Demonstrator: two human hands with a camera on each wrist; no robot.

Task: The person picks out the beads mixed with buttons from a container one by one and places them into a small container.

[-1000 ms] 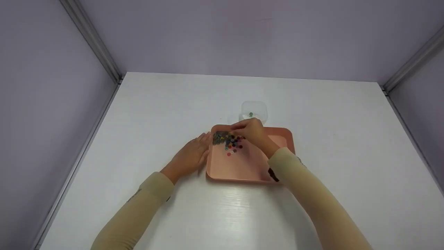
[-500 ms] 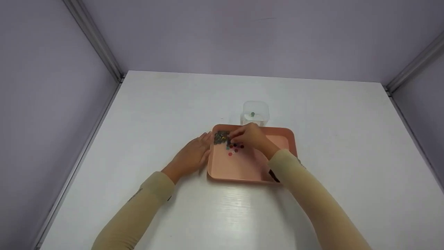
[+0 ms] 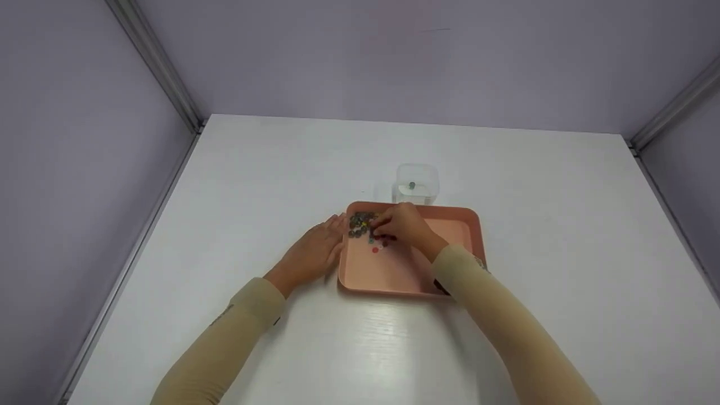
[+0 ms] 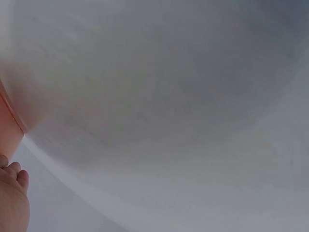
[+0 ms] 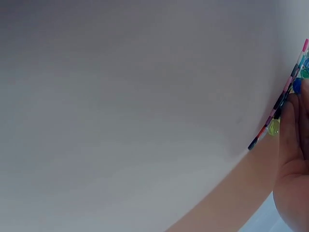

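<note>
Pink tray (image 3: pixel 405 278); multicoloured beads (image 3: pixel 363 224); clear box (image 3: pixel 417 183); white table (image 3: pixel 281 169); beige sleeves (image 3: pixel 236 326).

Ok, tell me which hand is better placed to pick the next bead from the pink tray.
Right. The right hand is already over the beads inside the pink tray; the left hand rests flat outside its left rim.

White table (image 3: pixel 281 169), lilac walls (image 3: pixel 394 56)
</note>
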